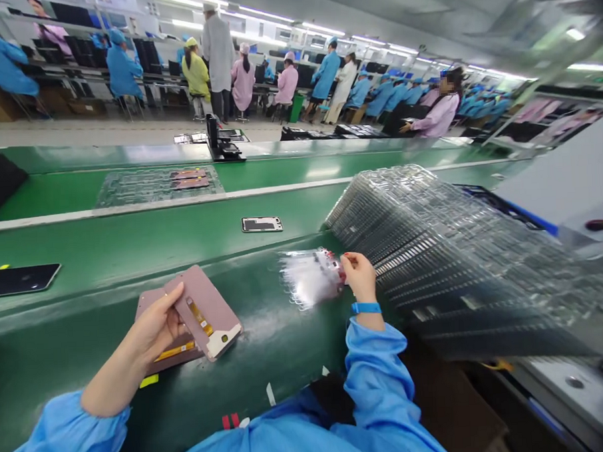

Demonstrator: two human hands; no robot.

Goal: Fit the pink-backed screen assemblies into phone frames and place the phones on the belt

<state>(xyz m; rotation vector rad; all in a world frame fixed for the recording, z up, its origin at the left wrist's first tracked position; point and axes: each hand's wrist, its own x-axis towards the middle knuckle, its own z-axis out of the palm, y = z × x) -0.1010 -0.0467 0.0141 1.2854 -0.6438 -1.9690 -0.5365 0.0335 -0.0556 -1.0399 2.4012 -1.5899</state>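
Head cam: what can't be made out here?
Head view:
- The blurred bundle in the right hand: motion blur hides what it is.
- The rose-coloured phone panels: the left hand covers part of them.
- The stacked clear trays: blur hides their contents.
- The far workbenches: too small.

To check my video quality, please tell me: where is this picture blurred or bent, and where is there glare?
Head view: the wide lens bends the green belt; ceiling lamps put glare on it; the plastic bundle in the right hand and the clear trays look blurred; the pink phone case in the left hand stays fairly sharp.
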